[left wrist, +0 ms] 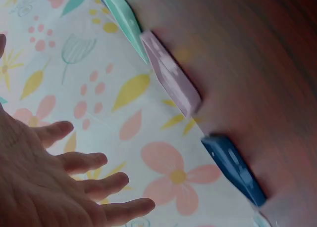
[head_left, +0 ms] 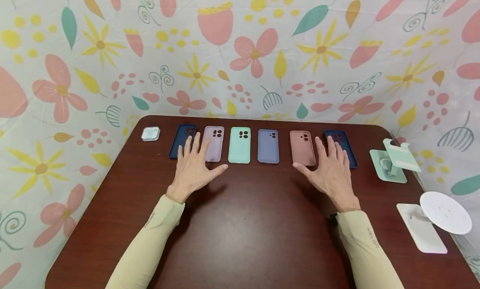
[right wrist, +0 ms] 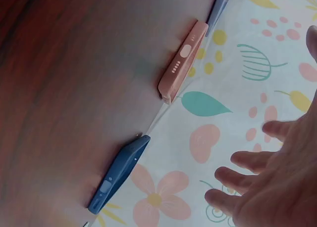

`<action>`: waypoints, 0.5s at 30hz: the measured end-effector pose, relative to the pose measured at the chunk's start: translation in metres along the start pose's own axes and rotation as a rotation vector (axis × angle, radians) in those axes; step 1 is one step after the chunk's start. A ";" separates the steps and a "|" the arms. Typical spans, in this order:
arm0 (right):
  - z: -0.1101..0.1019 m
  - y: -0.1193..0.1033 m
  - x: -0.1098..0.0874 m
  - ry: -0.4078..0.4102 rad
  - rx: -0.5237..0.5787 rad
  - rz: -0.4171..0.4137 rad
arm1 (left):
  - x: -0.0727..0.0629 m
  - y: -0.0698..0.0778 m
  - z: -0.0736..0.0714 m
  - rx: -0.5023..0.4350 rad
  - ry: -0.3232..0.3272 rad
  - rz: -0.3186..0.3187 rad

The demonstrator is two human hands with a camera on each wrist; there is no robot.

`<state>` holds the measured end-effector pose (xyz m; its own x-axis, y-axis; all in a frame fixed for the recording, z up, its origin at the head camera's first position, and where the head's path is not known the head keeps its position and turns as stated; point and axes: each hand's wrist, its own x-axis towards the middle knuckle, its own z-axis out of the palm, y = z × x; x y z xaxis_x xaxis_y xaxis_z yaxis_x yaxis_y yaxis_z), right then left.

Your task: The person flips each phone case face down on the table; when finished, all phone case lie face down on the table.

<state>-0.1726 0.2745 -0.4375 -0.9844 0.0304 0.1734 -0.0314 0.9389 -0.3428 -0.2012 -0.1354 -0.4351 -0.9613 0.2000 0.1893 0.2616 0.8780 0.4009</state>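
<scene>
Above the desk (head_left: pixel 243 226), the left hand (head_left: pixel 190 168) is hovering near a navy phone case (head_left: pixel 183 134) and a lilac case (head_left: pixel 216 147), the right hand (head_left: pixel 331 170) near a pink case (head_left: pixel 303 148) and a second navy case (right wrist: pixel 118 173) — each grip is standing wide, fingers apart. A mint case (head_left: pixel 239 148) and a periwinkle case (head_left: pixel 268 148) are lying midway along the row.

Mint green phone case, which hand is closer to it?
Left. The left hand is just left of the mint green phone case; the right hand is farther off, right of it.
</scene>
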 end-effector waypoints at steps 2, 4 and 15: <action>-0.003 0.003 -0.003 0.019 0.025 0.005 | 0.002 0.008 0.003 -0.033 0.010 0.006; -0.006 0.005 -0.005 0.033 0.044 0.009 | 0.003 0.017 0.006 -0.067 0.016 0.009; -0.027 0.031 -0.005 -0.014 0.050 0.069 | 0.015 0.075 0.029 -0.172 -0.021 0.060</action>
<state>-0.1638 0.3126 -0.4246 -0.9868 0.0891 0.1349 0.0281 0.9162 -0.3997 -0.1983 -0.0537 -0.4279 -0.9446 0.2605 0.1994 0.3277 0.7771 0.5372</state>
